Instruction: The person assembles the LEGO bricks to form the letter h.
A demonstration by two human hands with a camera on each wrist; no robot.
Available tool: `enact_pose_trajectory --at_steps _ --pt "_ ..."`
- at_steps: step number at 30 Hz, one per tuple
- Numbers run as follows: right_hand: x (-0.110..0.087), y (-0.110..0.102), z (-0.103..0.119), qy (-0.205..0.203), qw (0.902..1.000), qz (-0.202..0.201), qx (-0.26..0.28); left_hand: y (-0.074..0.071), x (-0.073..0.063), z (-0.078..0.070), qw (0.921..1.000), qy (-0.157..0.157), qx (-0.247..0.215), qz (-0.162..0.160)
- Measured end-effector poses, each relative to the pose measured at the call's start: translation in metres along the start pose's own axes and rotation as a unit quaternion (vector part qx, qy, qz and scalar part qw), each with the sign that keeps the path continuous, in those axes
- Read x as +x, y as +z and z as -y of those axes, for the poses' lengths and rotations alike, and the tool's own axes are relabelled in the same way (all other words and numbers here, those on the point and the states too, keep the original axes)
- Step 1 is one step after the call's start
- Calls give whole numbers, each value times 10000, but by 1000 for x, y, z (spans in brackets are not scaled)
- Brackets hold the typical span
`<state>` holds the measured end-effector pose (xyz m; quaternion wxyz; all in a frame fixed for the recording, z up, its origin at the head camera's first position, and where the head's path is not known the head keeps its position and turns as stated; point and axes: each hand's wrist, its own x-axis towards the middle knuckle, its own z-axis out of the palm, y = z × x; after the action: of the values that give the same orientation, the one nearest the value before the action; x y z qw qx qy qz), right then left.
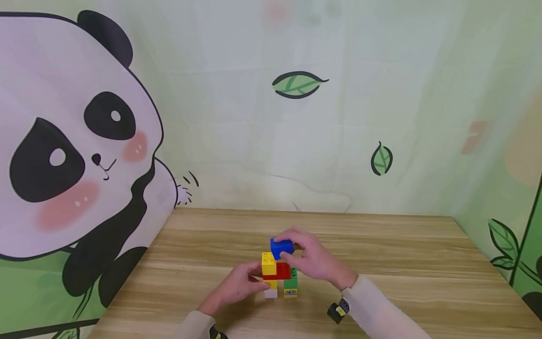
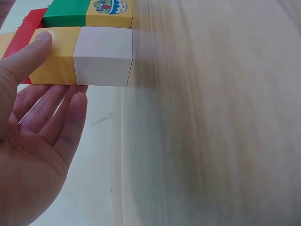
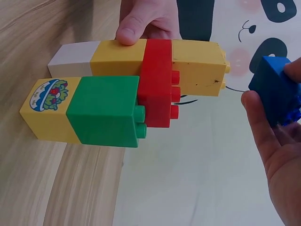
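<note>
A small tower of toy building bricks stands on the table. Its left column has a white brick [image 2: 103, 56] at the base, a yellow brick [image 2: 59, 63] on that, then a long red brick [image 3: 157, 89] and another yellow brick [image 3: 195, 68] on top. Beside it, a green brick [image 3: 103, 110] sits on a yellow brick with a bowl picture [image 3: 51, 106]; whether the red brick touches the green one, I cannot tell. My left hand [image 1: 239, 285] grips the lower yellow brick, thumb on its near face. Above the tower, my right hand [image 1: 315, 256] holds a blue brick [image 3: 273, 87], apart from the stack.
The wood-grain table [image 1: 190, 254] extends around the tower on all sides. Behind it hangs a pale backdrop [image 1: 237, 117] with printed leaves, and a large printed panda [image 1: 127, 84] is on the left. A dark wrist device [image 1: 338, 310] is strapped below the right hand.
</note>
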<state>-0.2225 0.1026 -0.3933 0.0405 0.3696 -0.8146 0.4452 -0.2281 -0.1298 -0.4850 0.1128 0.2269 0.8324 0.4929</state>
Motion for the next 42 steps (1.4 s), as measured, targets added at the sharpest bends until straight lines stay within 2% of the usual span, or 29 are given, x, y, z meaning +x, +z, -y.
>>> enact_pose_trajectory --at_steps 6,9,16,19,29,32,36,39,42 --pt "0 0 3 534 9983 -40 245 1 1 2 10000 14 8 5" --pt "1 0 3 473 9986 -65 236 2 1 2 10000 34 -31 30" --pt "2 1 -2 -104 9999 -92 -32 3 1 1 9999 60 -77 22" --pt "3 1 -3 -219 9997 -96 -62 3 1 0 10000 51 -67 7" --pt "4 7 -1 321 9992 82 -231 2 2 2 9999 -28 -114 65" --pt "5 10 -2 180 9988 126 -441 1 2 2 9999 13 -100 73" --pt "6 14 -2 -232 9977 71 -637 1 2 2 10000 60 -22 53" --pt "7 15 -1 -477 9966 15 -674 1 2 2 9999 103 5 37" --pt "8 16 -1 -556 9964 25 -642 1 1 3 9999 129 4 31"
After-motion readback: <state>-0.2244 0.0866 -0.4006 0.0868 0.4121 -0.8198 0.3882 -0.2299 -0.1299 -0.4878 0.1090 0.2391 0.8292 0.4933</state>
